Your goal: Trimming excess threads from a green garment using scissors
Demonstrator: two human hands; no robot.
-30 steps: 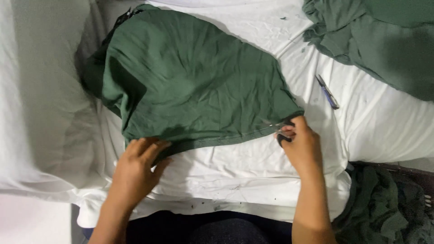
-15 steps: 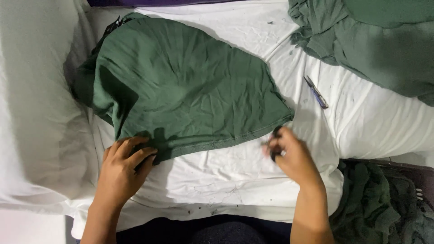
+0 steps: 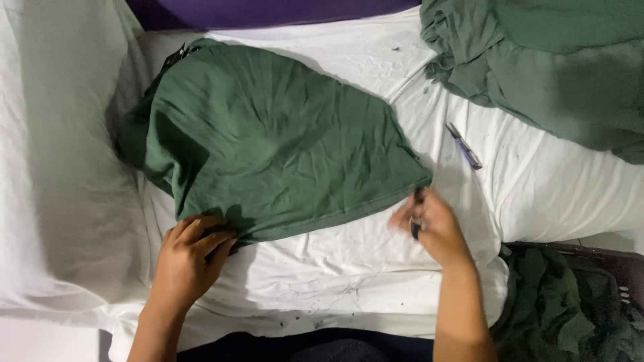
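A crumpled dark green garment lies spread on a white cloth-covered table. My left hand presses on the garment's near left hem, fingers curled over the edge. My right hand sits just off the hem's right corner, closed around a small dark tool that I cannot make out clearly. A fine loose thread trails on the white cloth below that hand.
A pile of lighter green garments covers the far right of the table. A blue-handled pen-like tool lies beside it. More dark green cloth fills a dark basket at the lower right. Thread scraps dot the near edge.
My right hand has left the hem's right corner and drawn slightly toward me, blurred with motion. My left hand stays on the hem. The view has shifted down a little.
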